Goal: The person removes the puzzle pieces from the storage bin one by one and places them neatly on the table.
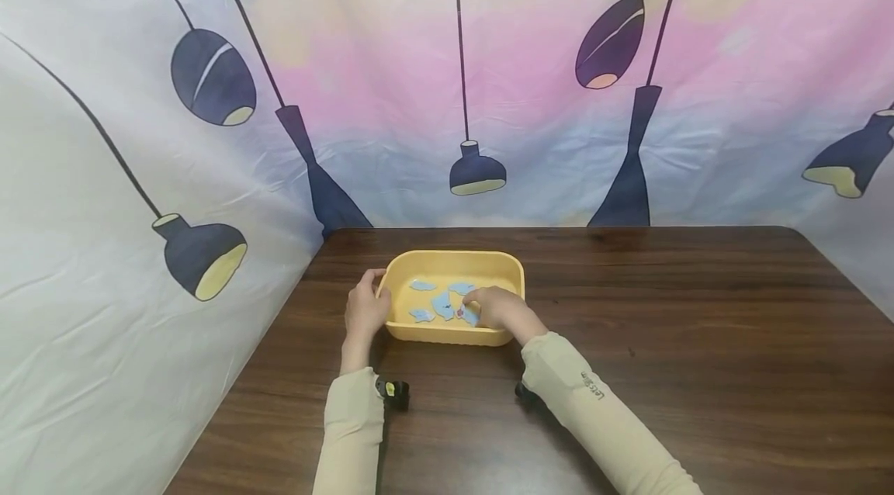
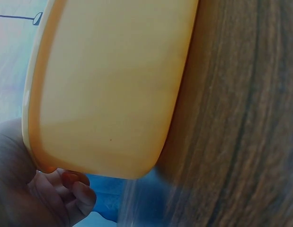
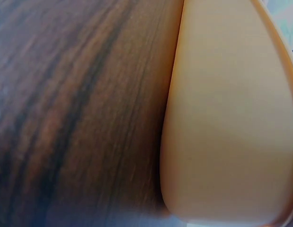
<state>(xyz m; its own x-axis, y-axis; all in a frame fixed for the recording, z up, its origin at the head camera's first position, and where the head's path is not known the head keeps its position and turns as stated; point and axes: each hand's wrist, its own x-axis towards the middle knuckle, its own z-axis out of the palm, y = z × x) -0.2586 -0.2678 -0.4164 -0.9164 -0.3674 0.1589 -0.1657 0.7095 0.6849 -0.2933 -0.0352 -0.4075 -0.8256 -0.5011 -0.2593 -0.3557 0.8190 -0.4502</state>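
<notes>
A yellow plastic basin (image 1: 454, 334) sits on the wooden table with several flat, light blue, irregular pieces lying in it. My left hand (image 1: 366, 309) grips the basin's left end, the thumb over the rim; in the left wrist view its fingers (image 2: 82, 196) curl round the outside of the wall. Over the front wall reaches my right hand (image 1: 499, 307), its fingertips down at a light blue piece with a red mark (image 1: 469, 315). I cannot tell whether they pinch it. Left of that lies a larger blue piece (image 1: 443, 306). The right wrist view shows the basin's outer wall (image 3: 226, 118), with the right hand out of sight.
Other blue pieces lie near the back wall (image 1: 422, 285) and at front left (image 1: 421, 315) in the basin. Dark brown table (image 1: 663, 340) extends to the right and front. A curtain printed with lamps (image 1: 419, 53) hangs behind the table and along its left side.
</notes>
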